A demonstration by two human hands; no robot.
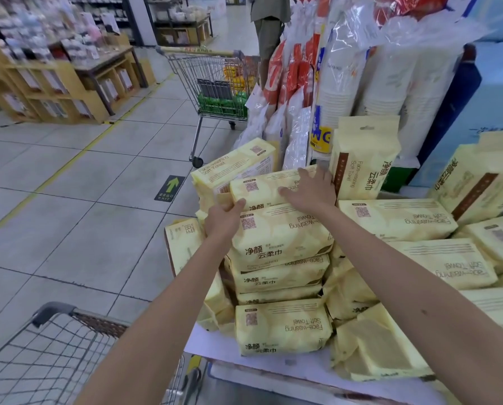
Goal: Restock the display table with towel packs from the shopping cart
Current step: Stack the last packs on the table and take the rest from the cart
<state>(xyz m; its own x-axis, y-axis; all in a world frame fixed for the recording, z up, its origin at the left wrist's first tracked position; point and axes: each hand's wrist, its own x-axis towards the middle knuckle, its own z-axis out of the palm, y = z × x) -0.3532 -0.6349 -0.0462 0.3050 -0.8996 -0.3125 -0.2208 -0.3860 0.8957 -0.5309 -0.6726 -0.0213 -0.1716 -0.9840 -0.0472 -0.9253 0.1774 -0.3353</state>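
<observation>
Yellow towel packs are stacked on the display table. On top of the middle stack lies one towel pack, flat, with a QR code on its face. My left hand grips its near left end, thumb on top. My right hand rests flat on its right half with fingers spread. Under it sits another pack, with more stacked below. The wire shopping cart is at the lower left; what it holds is out of view.
A second cart with green and yellow goods stands in the aisle ahead, a person behind it. Bags of paper cups hang behind the stacks. An upright pack stands at the right. Wooden shelves line the left aisle.
</observation>
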